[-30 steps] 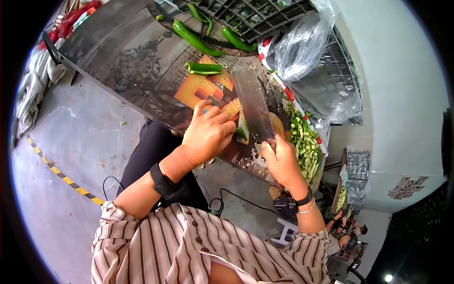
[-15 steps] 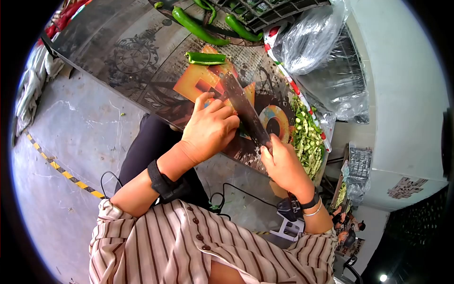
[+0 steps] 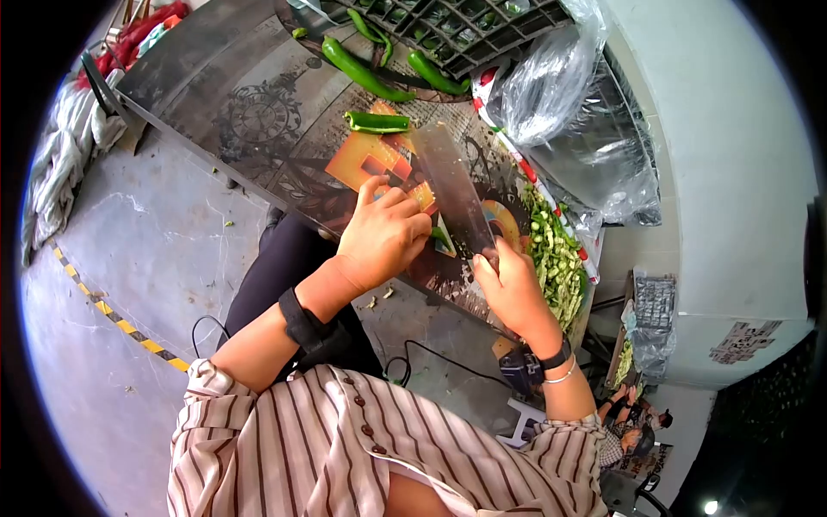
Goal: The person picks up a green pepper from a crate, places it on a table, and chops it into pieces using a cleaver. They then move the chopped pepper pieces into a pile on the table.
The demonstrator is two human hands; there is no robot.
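**Obs. 1:** Entry, left side first. Your left hand (image 3: pixel 383 237) sits close to the near edge of the table (image 3: pixel 250 112). The fingers are curled down tight, pinning a pepper piece (image 3: pixel 441 234); only its green tip shows past your fingertips.

**Obs. 2:** Confirmed. A whole pepper (image 3: pixel 376 121) lies further in, toward the far edge, with nothing touching it. The cleaver (image 3: pixel 452 189) shows its broad face to the camera, so it is tilted. Its heel is just beside your left fingertips. I cannot tell whether the edge meets the table.

**Obs. 1:** Your right hand (image 3: pixel 512 289) is fully closed round the cleaver's handle, near the near edge (the handle itself is hidden in the fist).

**Obs. 2:** The chopped pile (image 3: pixel 556 258) runs along the right edge, beside the plastic bag (image 3: pixel 551 82).

**Obs. 1:** Risk, as judged: the piece under your hand looks short, so your fingertips sit very near the cut line. An uncurled thumb or fingertip could end up under the edge.

**Obs. 2:** Second risk: the printed tabletop looks smooth, so a round piece could roll or skid as the blade bites. Third: the pile reaches the very edge, and a sideways sweep of the blade could push pieces off.
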